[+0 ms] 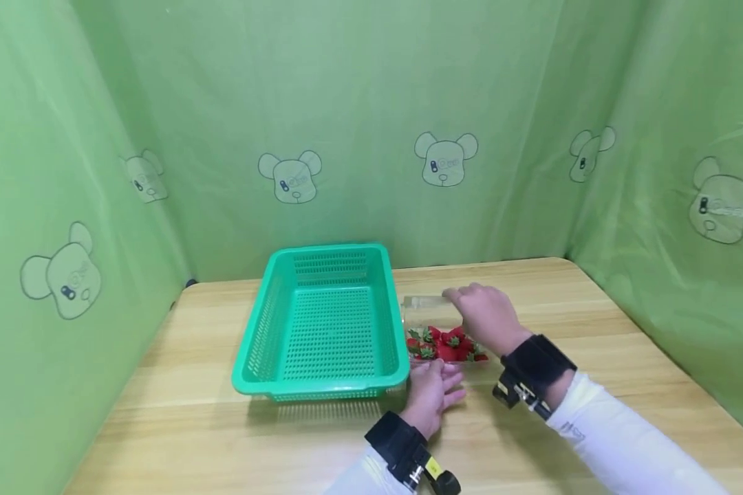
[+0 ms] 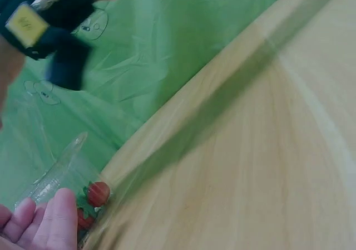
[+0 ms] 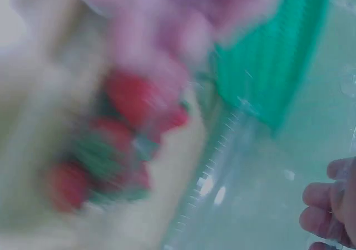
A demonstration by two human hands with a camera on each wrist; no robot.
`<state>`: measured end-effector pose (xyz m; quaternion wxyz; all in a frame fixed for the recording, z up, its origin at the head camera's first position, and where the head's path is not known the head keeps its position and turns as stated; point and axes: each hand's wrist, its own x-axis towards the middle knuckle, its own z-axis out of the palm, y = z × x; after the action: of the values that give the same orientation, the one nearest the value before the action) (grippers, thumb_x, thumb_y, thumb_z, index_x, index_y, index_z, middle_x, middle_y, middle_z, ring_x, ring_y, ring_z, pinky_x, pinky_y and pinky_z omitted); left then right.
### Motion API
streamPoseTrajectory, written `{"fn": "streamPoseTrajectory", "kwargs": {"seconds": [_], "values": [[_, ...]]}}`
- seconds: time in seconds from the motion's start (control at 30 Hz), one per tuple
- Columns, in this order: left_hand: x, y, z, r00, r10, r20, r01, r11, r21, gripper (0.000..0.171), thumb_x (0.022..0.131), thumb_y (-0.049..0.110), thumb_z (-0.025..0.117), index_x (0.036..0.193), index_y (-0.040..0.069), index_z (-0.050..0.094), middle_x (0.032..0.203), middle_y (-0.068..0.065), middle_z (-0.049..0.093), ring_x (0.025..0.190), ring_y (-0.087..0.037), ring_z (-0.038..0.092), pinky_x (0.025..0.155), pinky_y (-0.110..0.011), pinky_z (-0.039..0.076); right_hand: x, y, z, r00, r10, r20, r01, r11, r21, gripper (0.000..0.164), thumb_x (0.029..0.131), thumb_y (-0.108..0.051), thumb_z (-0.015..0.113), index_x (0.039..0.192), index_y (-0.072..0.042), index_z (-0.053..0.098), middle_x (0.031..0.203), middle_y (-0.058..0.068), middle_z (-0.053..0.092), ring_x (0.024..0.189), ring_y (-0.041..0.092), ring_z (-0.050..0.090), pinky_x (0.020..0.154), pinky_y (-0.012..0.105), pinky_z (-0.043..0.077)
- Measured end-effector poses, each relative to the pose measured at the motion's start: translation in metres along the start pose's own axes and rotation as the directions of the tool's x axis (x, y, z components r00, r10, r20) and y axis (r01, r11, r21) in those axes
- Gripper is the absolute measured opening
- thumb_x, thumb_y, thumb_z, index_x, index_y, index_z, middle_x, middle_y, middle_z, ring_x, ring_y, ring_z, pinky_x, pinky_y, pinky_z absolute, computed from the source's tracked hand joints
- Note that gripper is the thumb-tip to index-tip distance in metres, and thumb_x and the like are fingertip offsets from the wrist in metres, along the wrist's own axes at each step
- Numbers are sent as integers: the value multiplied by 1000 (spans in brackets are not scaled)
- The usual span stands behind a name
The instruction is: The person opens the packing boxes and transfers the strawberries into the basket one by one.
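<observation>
A clear plastic clamshell box holds several red strawberries (image 1: 447, 349) with green leaves, just right of the green basket. Its transparent lid (image 1: 430, 311) stands raised toward the back. My right hand (image 1: 488, 317) pinches the lid's edge; the right wrist view shows those fingers (image 3: 320, 211) curled at the edge of the clear plastic. At the front of the box is my left hand (image 1: 430, 397), its fingers extended and the fingertips right at the box's near side. Seen from the left wrist, the straight fingers (image 2: 58, 222) lie beside the strawberries (image 2: 98, 194).
A green perforated plastic basket (image 1: 322, 386) sits on the wooden table (image 1: 186, 412), left of the box and close against it. Green curtains (image 1: 359, 103) printed with bear heads enclose the table at the back and both sides.
</observation>
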<state>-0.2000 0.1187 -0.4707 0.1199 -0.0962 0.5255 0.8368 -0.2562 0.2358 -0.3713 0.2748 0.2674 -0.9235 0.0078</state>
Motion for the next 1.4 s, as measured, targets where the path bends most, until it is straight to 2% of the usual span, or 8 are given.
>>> {"fn": "streamPoseTrajectory", "kwargs": {"seconds": [0.3, 0.57, 0.67, 0.8, 0.93, 1.0, 1.1, 1.4], "values": [[-8, 0, 5, 998, -47, 50, 46, 999, 16, 26, 95, 17, 53, 109, -4, 60, 114, -23, 64, 97, -35, 64, 78, -46, 56, 30, 22, -8, 957, 121, -264, -105, 992, 74, 41, 70, 14, 57, 111, 6, 61, 109, 27, 66, 99, 42, 60, 89, 56, 47], [-37, 25, -17, 954, -92, 286, -8, 945, 328, 24, 90, 16, 60, 109, 1, 63, 102, -15, 68, 86, -30, 66, 74, -43, 57, 14, 1, 2, 940, 338, -46, -310, 901, 303, 33, 85, -7, 59, 117, 4, 58, 115, 28, 63, 104, 42, 57, 88, 57, 47], [-60, 49, -35, 898, -51, 437, -234, 786, 572, 17, 88, 23, 64, 101, 13, 68, 97, -2, 69, 80, -18, 65, 70, -36, 56, 3, -11, 9, 914, 401, 69, -397, 841, 368, 34, 88, -11, 59, 120, 1, 57, 117, 28, 62, 103, 42, 57, 84, 57, 49], [-81, 98, -64, 836, 74, 544, -507, 487, 711, 25, 90, 35, 61, 109, 19, 67, 105, 1, 69, 87, -11, 63, 74, -34, 54, -6, -23, 16, 889, 414, 194, -457, 807, 375, 34, 87, -14, 61, 118, 0, 59, 111, 25, 65, 88, 36, 63, 71, 50, 54], [-87, 145, -100, 827, 324, 459, -541, 243, 805, 33, 92, 33, 59, 118, 13, 62, 120, -11, 65, 107, -23, 59, 89, -49, 49, -9, -29, 16, 841, 403, 361, -516, 798, 312, 30, 86, -17, 64, 112, -1, 62, 103, 20, 67, 81, 27, 62, 67, 45, 53], [-86, 166, -120, 808, 454, 375, -489, 162, 857, 34, 91, 30, 61, 119, 10, 61, 126, -14, 61, 115, -30, 54, 95, -53, 44, -10, -30, 14, 808, 390, 442, -536, 798, 277, 28, 84, -18, 67, 108, -2, 64, 100, 18, 68, 82, 27, 61, 69, 46, 53], [-82, 192, -151, 807, 537, 246, -375, 143, 916, 40, 91, 27, 61, 126, 7, 56, 135, -21, 52, 124, -38, 44, 101, -59, 36, -12, -28, 13, 765, 371, 527, -555, 794, 248, 26, 82, -19, 70, 102, -4, 65, 98, 15, 69, 81, 28, 61, 70, 48, 52], [-54, 208, -212, 938, 346, 22, -114, 248, 962, 65, 95, 22, 52, 147, -3, 20, 144, -37, 30, 128, -53, 30, 100, -67, 30, -32, -19, 23, 697, 361, 620, -613, 749, 253, 17, 80, -19, 73, 92, -9, 66, 88, 7, 67, 76, 23, 58, 66, 43, 49]]}}
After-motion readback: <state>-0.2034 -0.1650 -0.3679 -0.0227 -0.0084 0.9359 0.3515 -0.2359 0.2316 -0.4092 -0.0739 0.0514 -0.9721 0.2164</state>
